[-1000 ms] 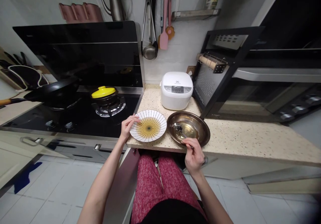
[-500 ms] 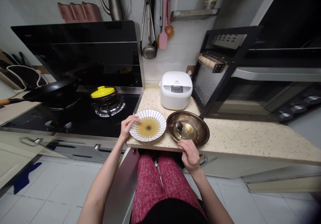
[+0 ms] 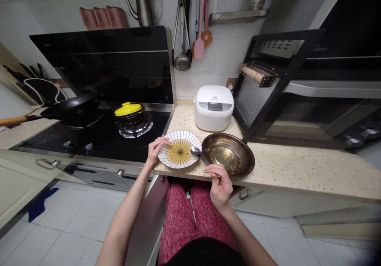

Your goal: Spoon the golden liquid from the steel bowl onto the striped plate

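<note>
My right hand (image 3: 221, 184) pinches the handle of a metal spoon (image 3: 195, 151). The spoon's bowl is over the right rim of a white plate (image 3: 193, 139) with dark radiating lines. Yellowish liquid lies in the middle of this plate. At the plate's left edge my left hand (image 3: 156, 150) grips the rim, its fingertips over the inside and its thumb hidden. Close beside the plate on the right stands a round metal bowl (image 3: 249, 160) with a shallow layer of clear yellowish liquid in it.
A white rice cooker (image 3: 214, 109) stands behind the bowl. On the left the stove carries a black wok (image 3: 76, 104) and a small pot with a yellow lid (image 3: 127, 108). A black rack (image 3: 253, 95) and an oven (image 3: 315, 115) stand right. Below the counter a cabinet door (image 3: 145, 214) hangs open.
The spoon has moved left out of the metal bowl to the plate's right rim. My left hand keeps its place on the plate. The whole view has shifted slightly.
</note>
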`<state>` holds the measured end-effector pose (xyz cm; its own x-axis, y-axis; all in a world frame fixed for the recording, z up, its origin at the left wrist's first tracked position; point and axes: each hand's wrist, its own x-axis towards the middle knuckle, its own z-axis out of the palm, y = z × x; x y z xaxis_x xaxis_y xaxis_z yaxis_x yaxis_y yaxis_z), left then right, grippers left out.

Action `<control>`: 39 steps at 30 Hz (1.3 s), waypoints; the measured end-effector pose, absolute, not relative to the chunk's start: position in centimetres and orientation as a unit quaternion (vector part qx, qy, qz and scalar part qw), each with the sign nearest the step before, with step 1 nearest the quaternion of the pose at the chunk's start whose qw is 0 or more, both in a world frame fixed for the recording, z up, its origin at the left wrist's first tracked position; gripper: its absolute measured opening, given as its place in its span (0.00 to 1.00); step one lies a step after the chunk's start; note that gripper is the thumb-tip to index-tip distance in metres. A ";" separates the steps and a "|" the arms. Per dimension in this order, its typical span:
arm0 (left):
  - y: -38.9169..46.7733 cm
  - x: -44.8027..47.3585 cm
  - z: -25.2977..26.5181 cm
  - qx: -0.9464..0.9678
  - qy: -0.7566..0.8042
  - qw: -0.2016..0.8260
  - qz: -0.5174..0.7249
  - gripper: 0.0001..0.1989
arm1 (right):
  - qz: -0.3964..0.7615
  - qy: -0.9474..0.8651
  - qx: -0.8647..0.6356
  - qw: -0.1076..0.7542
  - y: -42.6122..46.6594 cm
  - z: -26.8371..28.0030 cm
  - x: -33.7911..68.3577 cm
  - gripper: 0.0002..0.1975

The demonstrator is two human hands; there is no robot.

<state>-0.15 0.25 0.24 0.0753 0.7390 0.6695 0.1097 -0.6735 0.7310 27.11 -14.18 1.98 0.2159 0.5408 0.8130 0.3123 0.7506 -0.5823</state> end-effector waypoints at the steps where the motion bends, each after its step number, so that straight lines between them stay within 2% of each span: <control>1: 0.2 -0.1 0.3 0.687 0.311 0.259 0.604 0.17 | 0.091 -0.627 -0.340 0.695 -14.1 2.0 26.6 0.10; 18: 0.1 -0.1 0.3 0.682 0.323 0.261 0.602 0.18 | 0.174 -0.624 -0.359 0.672 -13.0 0.6 23.8 0.10; 28: 0.2 -0.1 0.3 0.683 0.315 0.261 0.605 0.19 | 0.227 -0.554 -0.386 0.701 -12.8 -0.5 23.7 0.12; 39: 0.1 0.0 0.4 0.683 0.323 0.263 0.600 0.19 | 0.194 -0.533 -0.384 0.729 -13.0 0.5 24.9 0.11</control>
